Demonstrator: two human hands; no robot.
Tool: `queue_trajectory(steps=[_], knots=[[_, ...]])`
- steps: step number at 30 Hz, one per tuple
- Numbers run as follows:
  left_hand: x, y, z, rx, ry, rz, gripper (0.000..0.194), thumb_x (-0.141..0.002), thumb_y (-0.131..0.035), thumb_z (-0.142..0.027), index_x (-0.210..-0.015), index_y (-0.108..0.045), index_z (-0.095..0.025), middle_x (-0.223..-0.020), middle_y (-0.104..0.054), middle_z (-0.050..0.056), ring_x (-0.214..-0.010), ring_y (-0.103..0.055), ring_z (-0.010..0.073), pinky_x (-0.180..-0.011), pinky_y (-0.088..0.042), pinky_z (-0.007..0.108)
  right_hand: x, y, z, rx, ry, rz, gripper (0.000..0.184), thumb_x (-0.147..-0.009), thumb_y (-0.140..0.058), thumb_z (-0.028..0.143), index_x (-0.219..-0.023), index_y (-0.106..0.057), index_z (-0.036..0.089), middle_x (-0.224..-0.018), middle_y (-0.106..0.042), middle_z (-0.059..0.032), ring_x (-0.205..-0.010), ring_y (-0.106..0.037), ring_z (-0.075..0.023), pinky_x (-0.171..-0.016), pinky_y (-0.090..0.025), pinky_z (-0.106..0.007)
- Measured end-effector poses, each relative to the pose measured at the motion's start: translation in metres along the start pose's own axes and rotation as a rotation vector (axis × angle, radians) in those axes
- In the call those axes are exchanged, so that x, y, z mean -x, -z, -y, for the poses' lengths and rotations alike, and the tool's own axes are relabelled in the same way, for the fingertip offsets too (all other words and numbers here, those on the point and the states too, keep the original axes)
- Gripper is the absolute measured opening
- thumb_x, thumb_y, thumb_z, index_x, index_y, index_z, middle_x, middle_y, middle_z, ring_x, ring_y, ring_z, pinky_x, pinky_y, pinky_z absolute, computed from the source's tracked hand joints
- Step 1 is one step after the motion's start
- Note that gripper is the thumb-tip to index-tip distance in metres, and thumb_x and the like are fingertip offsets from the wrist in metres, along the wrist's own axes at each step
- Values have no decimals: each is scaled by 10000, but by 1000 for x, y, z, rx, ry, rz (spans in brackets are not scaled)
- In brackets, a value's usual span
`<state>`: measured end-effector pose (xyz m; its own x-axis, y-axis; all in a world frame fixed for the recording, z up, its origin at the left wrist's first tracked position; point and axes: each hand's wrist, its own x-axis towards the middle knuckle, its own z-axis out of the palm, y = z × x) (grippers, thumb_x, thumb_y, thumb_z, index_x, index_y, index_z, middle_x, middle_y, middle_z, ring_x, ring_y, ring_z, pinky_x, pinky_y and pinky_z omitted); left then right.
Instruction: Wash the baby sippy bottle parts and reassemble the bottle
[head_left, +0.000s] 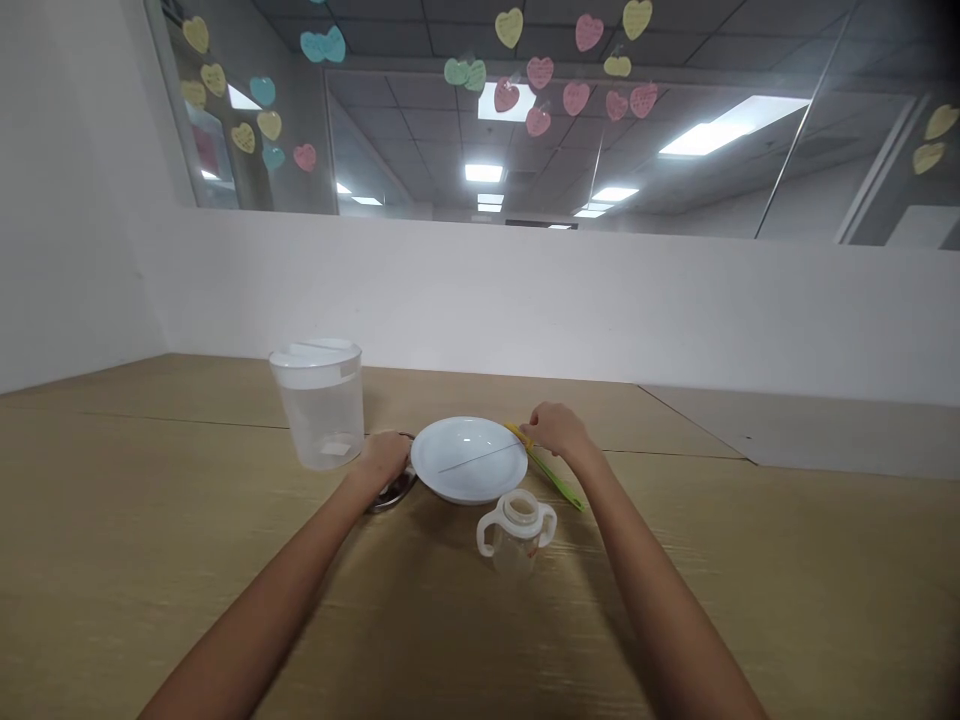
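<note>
My left hand (386,462) rests over a dark round metal object (391,496) at the left side of the white plate, and most of that object is hidden beneath it. A shallow white plate (469,485) lies in the middle, with a thin grey line across it. My right hand (559,432) is at the plate's far right rim, with its fingers on the yellow end of a yellow-green utensil (555,475). A clear two-handled sippy cup (516,535) stands close to the plate's near side. A clear plastic pitcher with a white lid (321,405) stands behind my left hand.
Everything stands on a light wood table (675,560). A low white wall (570,300) runs behind it, with glass above bearing paper hearts (576,98). A pale flat sheet (810,430) lies at the table's far right.
</note>
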<state>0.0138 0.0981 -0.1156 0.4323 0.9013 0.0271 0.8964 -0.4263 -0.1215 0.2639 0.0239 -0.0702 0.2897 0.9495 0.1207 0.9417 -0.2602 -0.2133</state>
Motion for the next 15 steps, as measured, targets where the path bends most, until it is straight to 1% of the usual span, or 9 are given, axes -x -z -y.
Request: queue_trajectory(steps=[2, 6, 10, 15], knots=[[-2, -3, 1, -13, 33, 9, 303, -868, -515, -352, -1061, -575, -125, -1043, -610, 87, -935, -593, 190, -816, -488, 400, 2, -2, 3, 2, 9, 24, 264, -783, -521, 308, -887, -661, 110, -863, -684, -147, -678, -659, -188, -587, -439, -243], [-6, -7, -1, -20, 65, 15, 290, -868, -522, -317, -1089, -552, -132, -1077, -580, 87, -941, -579, 190, -801, -494, 387, 3, -5, 9, 7, 26, 57, 226, -765, -556, 264, -904, -659, 117, -873, -683, -142, -688, -660, -184, -606, -448, -243], [-6, -9, 0, -10, 86, 15, 271, -868, -523, -308, -1085, -555, -149, -1087, -575, 82, -951, -574, 188, -802, -492, 376, 3, -7, 10, 11, 48, 75, 190, -746, -565, 203, -885, -661, 116, -854, -686, -135, -692, -660, -181, -606, -452, -234], [-7, -10, 2, 26, 116, 14, 256, -867, -525, -308, -1053, -570, -140, -1066, -585, 83, -948, -577, 186, -807, -488, 374, 2, -11, 10, 11, 59, 90, 186, -726, -567, 158, -880, -661, 116, -846, -688, -131, -676, -660, -178, -597, -455, -233]])
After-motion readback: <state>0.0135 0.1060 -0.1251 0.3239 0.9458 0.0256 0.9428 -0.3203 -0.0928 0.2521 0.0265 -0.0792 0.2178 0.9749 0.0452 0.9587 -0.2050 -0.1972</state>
